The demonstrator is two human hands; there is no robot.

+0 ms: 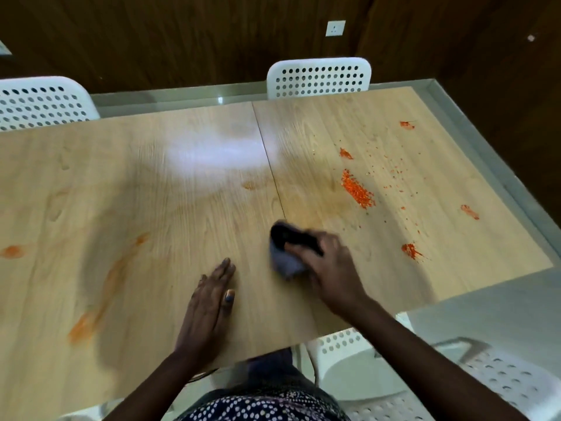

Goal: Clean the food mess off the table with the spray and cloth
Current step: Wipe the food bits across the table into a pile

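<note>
Wiping step: right hand (326,262) gripped cloth (283,258) on counter (182,192), left hand (212,296) flat; next, likely orange crumbs (356,189).

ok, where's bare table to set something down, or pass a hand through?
Bare wood: the patch between the left hand and the glare, and the strip along the far edge before the white chairs. Crowded: orange crumbs and smears right of the seam, beyond the right hand gripping the cloth. An orange streak marks the left side.
</note>
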